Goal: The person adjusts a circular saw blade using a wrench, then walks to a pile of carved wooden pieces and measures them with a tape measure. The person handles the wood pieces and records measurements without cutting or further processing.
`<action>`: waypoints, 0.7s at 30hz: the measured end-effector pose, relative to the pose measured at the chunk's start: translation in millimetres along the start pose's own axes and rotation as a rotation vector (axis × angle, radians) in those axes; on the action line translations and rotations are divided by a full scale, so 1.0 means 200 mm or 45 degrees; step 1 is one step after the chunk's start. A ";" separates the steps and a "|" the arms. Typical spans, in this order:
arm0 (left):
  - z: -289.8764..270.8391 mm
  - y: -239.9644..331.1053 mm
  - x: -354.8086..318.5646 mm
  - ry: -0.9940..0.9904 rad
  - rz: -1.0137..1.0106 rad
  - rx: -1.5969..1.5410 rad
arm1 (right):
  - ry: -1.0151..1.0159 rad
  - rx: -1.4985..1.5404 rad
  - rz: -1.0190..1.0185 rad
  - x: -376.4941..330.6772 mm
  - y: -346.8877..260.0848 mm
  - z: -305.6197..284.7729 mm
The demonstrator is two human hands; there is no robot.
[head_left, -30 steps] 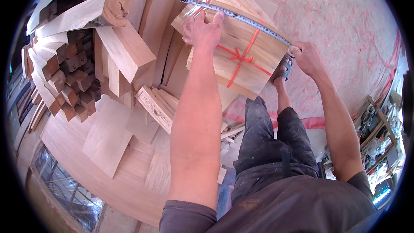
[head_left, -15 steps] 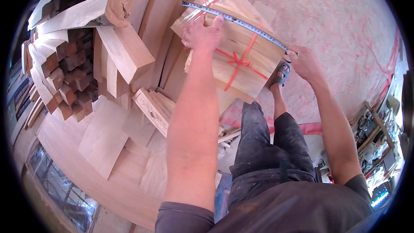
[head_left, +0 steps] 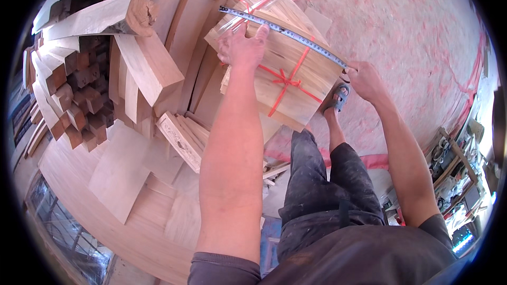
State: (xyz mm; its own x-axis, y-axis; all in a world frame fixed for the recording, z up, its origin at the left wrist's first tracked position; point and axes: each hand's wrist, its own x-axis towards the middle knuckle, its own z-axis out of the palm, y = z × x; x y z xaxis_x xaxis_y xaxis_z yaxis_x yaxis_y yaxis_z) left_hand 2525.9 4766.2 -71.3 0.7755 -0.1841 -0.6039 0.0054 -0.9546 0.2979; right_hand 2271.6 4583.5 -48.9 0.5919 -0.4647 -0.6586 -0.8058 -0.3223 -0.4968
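A stack of pale wooden boards (head_left: 290,63), tied with red string, sits in front of me. The blade of a tape measure (head_left: 301,39) stretches diagonally over the stack, slightly arched, its far-left tip free beyond my fingers. My left hand (head_left: 244,47) is on the left part of the stack, thumb and forefinger spread apart and touching the blade's near edge; its other fingers are partly hidden. At the stack's right corner, my right hand (head_left: 364,80) is closed on the blade's right end. Whether a case is inside that hand is hidden.
Stacked square timbers (head_left: 79,95) and thick wooden blocks (head_left: 150,68) crowd the left. A carved wooden strip (head_left: 178,141) leans near my left forearm. Wide flat boards (head_left: 119,179) lie lower left. A cluttered wooden rack (head_left: 457,155) stands at right, beside the pinkish floor (head_left: 401,37).
The whole view has shifted slightly, so the stack and both hands appear a little further left. Both hands keep their places on the tape measure and the stack.
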 end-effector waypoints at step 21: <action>0.01 -0.02 0.01 0.018 0.038 -0.078 | -0.079 0.103 0.011 0.04 0.04 0.00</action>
State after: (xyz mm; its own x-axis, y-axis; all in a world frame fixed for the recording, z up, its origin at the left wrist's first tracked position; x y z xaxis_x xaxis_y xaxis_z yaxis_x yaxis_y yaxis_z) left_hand 2526.9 4770.1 -75.6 0.7849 -0.2082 -0.5836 0.0207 -0.9325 0.3605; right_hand 2270.7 4577.1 -57.3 0.5872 -0.4143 -0.6954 -0.8081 -0.2500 -0.5334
